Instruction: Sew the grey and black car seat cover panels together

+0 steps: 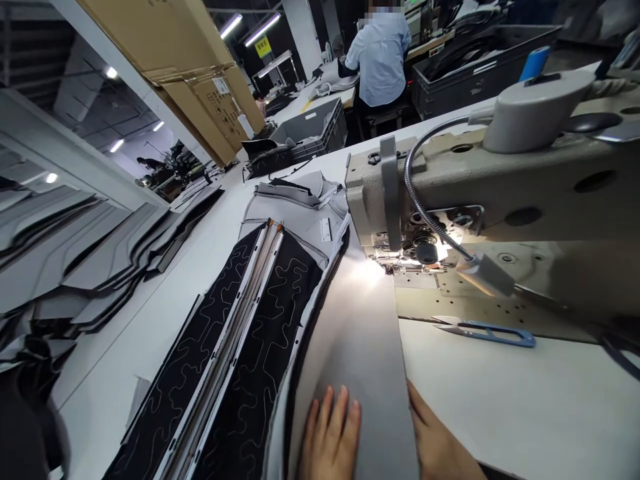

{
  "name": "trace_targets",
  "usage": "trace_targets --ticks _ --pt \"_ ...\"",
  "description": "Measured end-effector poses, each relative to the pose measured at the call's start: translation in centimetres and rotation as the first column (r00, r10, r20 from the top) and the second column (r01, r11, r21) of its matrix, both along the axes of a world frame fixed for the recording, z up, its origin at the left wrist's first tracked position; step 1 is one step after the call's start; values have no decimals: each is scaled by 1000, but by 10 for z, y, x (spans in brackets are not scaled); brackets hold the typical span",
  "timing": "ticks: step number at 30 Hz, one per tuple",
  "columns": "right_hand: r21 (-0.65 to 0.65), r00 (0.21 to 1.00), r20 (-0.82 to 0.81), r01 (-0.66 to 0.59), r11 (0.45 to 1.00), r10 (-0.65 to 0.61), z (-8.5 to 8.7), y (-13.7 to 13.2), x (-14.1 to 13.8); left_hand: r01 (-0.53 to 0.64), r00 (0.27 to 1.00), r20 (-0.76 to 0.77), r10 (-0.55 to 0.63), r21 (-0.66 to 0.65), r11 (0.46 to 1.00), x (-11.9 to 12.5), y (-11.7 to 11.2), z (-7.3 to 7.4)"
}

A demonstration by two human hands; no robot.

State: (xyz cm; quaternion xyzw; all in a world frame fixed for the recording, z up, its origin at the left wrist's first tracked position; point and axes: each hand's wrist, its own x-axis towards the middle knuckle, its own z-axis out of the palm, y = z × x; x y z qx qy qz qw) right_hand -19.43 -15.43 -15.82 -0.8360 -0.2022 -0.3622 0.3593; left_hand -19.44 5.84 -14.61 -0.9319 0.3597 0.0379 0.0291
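A long grey fabric panel (pixel 350 347) runs up to the lit needle area of a sewing machine (pixel 450 193). My left hand (pixel 333 433) lies flat on the panel, fingers stretched forward and slightly apart. At the panel's right edge is my right hand (pixel 443 443), with one finger extended along that edge. Its other fingers are hidden, so its grip does not show. Left of the panel and joined to the same piece are black quilted sections (pixel 270 313) with wavy stitching and pale strips between them.
Blue-handled thread snips (pixel 485 331) lie on the table right of the panel. Stacked grey cut pieces (pixel 100 247) lie at the left. Behind stand cardboard (pixel 200 100), a grey crate (pixel 313 127) and a dark bin (pixel 465 73). A person (pixel 383 60) in light blue sits farther back.
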Motion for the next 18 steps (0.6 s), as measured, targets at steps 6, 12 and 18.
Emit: trace_targets --ticks 6,12,18 --pt "11 996 74 53 999 -53 -5 17 -6 91 996 -17 -93 -72 993 33 14 8" --pt "50 997 65 49 998 -52 -8 22 -9 157 952 -252 -172 -79 984 42 -1 13" --pt "8 994 73 83 997 -83 -15 11 -4 212 965 -122 -233 -162 964 53 -32 27"
